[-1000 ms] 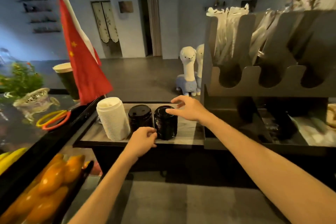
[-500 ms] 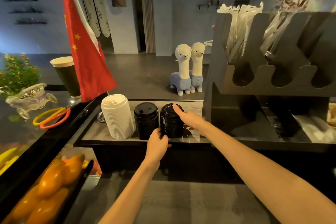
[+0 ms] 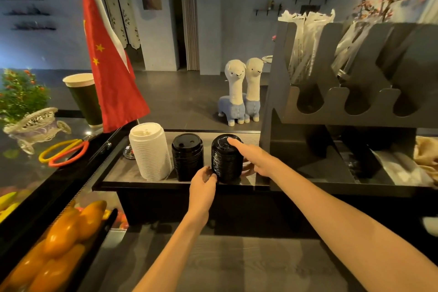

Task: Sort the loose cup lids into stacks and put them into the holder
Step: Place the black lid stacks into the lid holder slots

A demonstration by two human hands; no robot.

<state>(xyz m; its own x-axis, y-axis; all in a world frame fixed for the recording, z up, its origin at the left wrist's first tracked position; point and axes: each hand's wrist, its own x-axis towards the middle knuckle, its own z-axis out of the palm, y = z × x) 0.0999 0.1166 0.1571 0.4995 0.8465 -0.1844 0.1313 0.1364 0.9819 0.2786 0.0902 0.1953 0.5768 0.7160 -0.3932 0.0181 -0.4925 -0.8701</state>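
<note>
Three stacks of cup lids stand in a row on a grey tray shelf (image 3: pixel 119 174): a white stack (image 3: pixel 149 150) on the left, a black stack (image 3: pixel 187 156) in the middle and another black stack (image 3: pixel 226 159) on the right. My right hand (image 3: pixel 254 157) wraps round the right side of the right black stack, with its forefinger lying across the top lid. My left hand (image 3: pixel 203 179) grips the same stack at its lower left edge. The dark holder (image 3: pixel 331 106) with scalloped slots rises just to the right.
A red flag (image 3: pixel 111 73) on a pole leans over the tray's left end beside a green paper cup (image 3: pixel 83 99). Two plush alpacas (image 3: pixel 241 92) stand behind. Wrapped straws (image 3: pixel 305 42) fill the holder's top. Oranges (image 3: pixel 61 234) lie at lower left.
My right hand dropped from above the right black stack onto its side and top. My left hand shifted right from the middle stack to the base of the right stack.
</note>
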